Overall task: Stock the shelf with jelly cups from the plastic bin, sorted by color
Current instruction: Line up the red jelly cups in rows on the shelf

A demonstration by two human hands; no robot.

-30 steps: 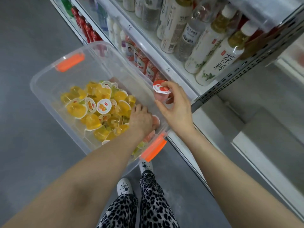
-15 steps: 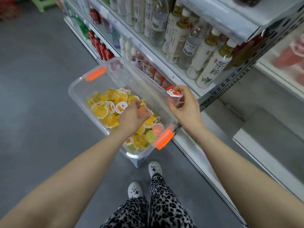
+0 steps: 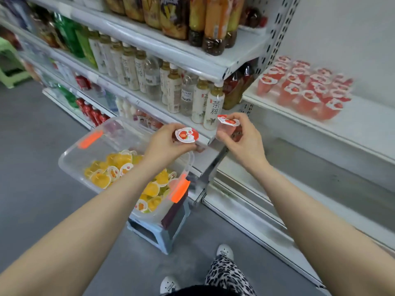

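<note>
My left hand (image 3: 166,144) grips a red jelly cup (image 3: 186,135) with a strawberry lid, held above the far right corner of the clear plastic bin (image 3: 70,161). My right hand (image 3: 243,139) pinches a second red jelly cup (image 3: 228,121), just right of the first. Both hands hover in front of the drinks shelf edge. The bin, with orange handles, holds several yellow and orange jelly cups (image 3: 119,169). On the white shelf (image 3: 363,122) at upper right stand several red jelly cups (image 3: 303,88) in rows.
The bin sits on a small grey stool (image 3: 158,233) on the grey floor. Bottled drinks (image 3: 192,99) fill the shelves to the left of the jelly shelf. A lower white shelf (image 3: 320,174) lies beneath the jelly shelf. My feet (image 3: 224,252) stand below.
My left hand has come up out of the bin holding a red cup. My right hand has risen with its cup, and my view has lifted toward the shelf with the red cups.
</note>
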